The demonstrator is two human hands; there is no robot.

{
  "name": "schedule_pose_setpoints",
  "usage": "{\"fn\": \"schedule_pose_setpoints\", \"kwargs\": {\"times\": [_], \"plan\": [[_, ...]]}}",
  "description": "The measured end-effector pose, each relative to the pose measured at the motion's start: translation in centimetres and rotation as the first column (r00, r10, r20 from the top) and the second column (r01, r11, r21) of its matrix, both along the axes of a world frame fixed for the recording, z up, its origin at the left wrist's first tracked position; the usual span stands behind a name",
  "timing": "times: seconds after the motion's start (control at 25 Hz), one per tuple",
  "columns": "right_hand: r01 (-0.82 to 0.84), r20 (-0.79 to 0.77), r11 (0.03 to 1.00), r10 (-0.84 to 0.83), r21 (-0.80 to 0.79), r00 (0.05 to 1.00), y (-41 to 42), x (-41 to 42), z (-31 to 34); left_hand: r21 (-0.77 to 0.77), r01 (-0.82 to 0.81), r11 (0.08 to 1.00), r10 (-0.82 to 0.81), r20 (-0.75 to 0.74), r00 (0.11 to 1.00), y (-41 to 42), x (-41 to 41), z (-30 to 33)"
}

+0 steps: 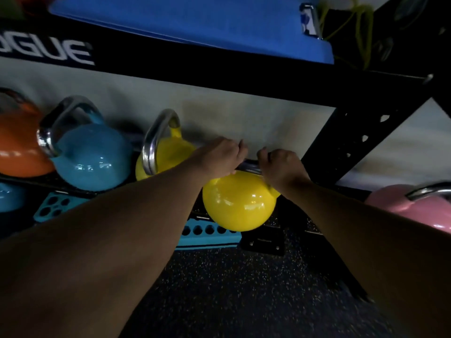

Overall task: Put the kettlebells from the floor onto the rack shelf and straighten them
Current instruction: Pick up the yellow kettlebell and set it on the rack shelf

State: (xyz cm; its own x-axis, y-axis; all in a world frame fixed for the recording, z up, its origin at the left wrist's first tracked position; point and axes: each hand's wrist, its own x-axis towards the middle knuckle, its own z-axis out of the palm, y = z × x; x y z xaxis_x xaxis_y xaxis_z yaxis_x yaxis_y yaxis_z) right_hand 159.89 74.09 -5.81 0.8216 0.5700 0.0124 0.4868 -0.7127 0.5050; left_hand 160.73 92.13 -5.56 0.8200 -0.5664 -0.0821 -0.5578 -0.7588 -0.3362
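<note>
A yellow kettlebell [238,202] hangs in front of the low rack shelf [73,187], held by its steel handle with both hands. My left hand [220,156] grips the handle's left end and my right hand [284,167] grips its right end. On the shelf stand another yellow kettlebell [168,152], a blue kettlebell [90,157] and an orange kettlebell [18,147]. A pink kettlebell [415,203] sits at the right edge, beyond the rack's upright; whether it rests on the floor is unclear.
The black rack upright [353,137] slants at the right, and a crossbeam [219,69] runs overhead. A blue mat [195,25] lies on the upper shelf. Teal perforated blocks [207,234] and another blue kettlebell [8,196] sit below the shelf. Speckled dark rubber floor [244,289] fills the foreground.
</note>
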Motion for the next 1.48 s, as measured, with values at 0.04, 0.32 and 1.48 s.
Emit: {"fn": "schedule_pose_setpoints", "kwargs": {"times": [0.04, 0.32, 1.48], "plan": [[0.034, -0.025, 0.999, -0.034, 0.014, 0.999, 0.0, 0.9, -0.3, -0.042, -0.026, 0.999, 0.025, -0.006, 1.000, -0.1, 0.8, -0.1], [0.157, -0.125, 0.980, -0.142, 0.122, 0.982, 1.5, 4.3, -1.5, -0.154, -0.216, 0.964, 0.200, -0.112, 0.973, 0.1, 3.6, -1.0], [0.404, -0.430, 0.502, -0.071, 0.764, 0.900, -24.5, -10.8, 1.5, -0.590, -0.002, 0.808, -0.027, -0.040, 0.999, -20.2, -8.9, 1.3]]}}
